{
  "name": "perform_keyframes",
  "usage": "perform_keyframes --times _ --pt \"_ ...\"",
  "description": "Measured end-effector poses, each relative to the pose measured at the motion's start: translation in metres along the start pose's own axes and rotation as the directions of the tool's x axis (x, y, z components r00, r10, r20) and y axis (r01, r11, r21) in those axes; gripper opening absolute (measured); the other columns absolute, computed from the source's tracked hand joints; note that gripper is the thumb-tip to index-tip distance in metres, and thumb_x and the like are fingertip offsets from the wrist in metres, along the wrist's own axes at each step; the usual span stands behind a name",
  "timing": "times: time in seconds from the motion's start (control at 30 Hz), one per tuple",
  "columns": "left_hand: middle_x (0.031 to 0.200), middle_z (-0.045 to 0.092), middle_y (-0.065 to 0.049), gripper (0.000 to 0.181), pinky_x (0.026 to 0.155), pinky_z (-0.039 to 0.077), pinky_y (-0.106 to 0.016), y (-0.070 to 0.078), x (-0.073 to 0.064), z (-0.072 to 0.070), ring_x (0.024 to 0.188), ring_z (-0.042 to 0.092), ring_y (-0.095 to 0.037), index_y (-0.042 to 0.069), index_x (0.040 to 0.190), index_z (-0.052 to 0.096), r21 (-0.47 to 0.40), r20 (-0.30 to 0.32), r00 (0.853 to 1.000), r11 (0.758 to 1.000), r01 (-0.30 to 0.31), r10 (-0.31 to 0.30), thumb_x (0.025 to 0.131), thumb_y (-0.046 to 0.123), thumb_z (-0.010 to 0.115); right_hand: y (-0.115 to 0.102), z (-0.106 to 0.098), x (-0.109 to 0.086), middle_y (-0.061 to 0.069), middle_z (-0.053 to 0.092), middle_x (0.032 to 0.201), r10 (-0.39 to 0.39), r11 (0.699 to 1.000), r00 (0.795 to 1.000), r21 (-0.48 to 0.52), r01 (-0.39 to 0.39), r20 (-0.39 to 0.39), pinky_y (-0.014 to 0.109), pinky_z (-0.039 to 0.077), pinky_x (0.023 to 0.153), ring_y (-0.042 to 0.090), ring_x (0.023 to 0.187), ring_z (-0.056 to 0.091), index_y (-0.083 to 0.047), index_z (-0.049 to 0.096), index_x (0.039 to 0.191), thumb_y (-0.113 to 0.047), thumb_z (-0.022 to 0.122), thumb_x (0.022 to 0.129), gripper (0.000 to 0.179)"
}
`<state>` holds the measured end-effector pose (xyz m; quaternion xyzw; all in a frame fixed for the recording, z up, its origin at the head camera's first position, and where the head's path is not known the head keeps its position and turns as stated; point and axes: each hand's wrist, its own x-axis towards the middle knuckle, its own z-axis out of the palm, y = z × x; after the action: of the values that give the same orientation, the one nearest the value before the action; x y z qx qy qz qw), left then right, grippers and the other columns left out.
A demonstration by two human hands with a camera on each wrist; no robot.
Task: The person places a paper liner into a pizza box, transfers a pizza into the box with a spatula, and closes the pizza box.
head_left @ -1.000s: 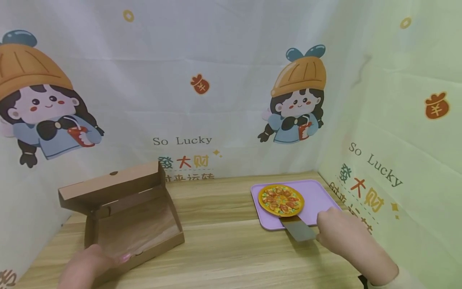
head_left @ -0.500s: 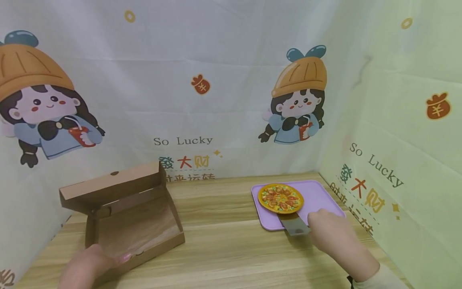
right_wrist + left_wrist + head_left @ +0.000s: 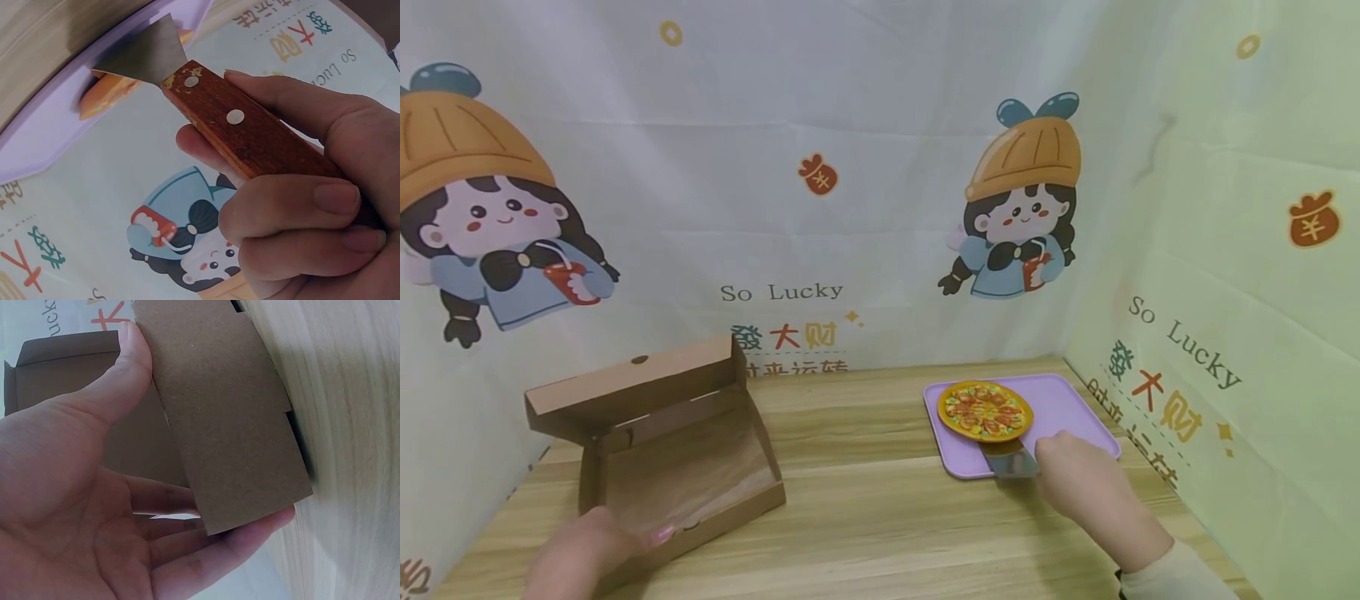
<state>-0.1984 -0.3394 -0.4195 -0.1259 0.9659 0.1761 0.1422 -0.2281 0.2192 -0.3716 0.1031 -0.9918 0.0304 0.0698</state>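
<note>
My right hand [image 3: 1078, 479] grips the riveted wooden handle [image 3: 250, 134] of a scraper-like spatula [image 3: 1013, 463] with a flat metal blade. Its front edge is hidden under the near rim of a small toy pizza [image 3: 987, 411], orange-crusted with red and green toppings. The pizza lies on the left side of a lilac tray [image 3: 1075, 408]. At the left, my left hand [image 3: 580, 550] holds the near-left corner of a brown cardboard pizza box [image 3: 745, 510] with its lid raised. In the left wrist view the thumb lies over the wall [image 3: 219, 425] and fingers curl around the corner.
The wooden table [image 3: 850, 483] runs between the box and the tray. A printed cloth [image 3: 887, 250] hangs behind, and another stretch of it [image 3: 1247, 275] closes off the right side near the tray.
My right hand has moved left and slightly forward, and the spatula blade has slid further over the tray and under the pizza. The left hand and box stay in place.
</note>
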Motion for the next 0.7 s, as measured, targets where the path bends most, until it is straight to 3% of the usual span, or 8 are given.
perform_keyframes --times 0.53,0.7 --pt "0.131 0.054 -0.052 0.126 0.094 0.053 -0.074 0.0 0.0 0.001 0.12 0.054 -0.072 -0.029 0.131 0.048 0.019 -0.001 1.0 1.0 0.003 -0.003 0.083 0.086 0.066 0.0 0.015 0.009 0.009 0.069 0.075 0.012 1.0 1.0 0.016 -0.012 -0.003 0.034 0.055 0.051 0.018 0.061 0.06 -0.005 0.069 0.082 -0.001 0.073 0.086 0.007" --pt "0.13 0.054 -0.052 0.127 0.093 0.053 -0.074 0.0 0.001 0.0 0.119 0.054 -0.072 -0.029 0.131 0.049 0.022 -0.007 1.0 1.0 0.0 0.001 0.083 0.087 0.065 0.001 0.021 0.012 0.007 0.067 0.07 0.008 1.0 1.0 0.023 -0.008 -0.01 0.031 0.054 0.049 0.017 0.057 0.057 -0.007 0.066 0.075 -0.001 0.073 0.087 0.015"
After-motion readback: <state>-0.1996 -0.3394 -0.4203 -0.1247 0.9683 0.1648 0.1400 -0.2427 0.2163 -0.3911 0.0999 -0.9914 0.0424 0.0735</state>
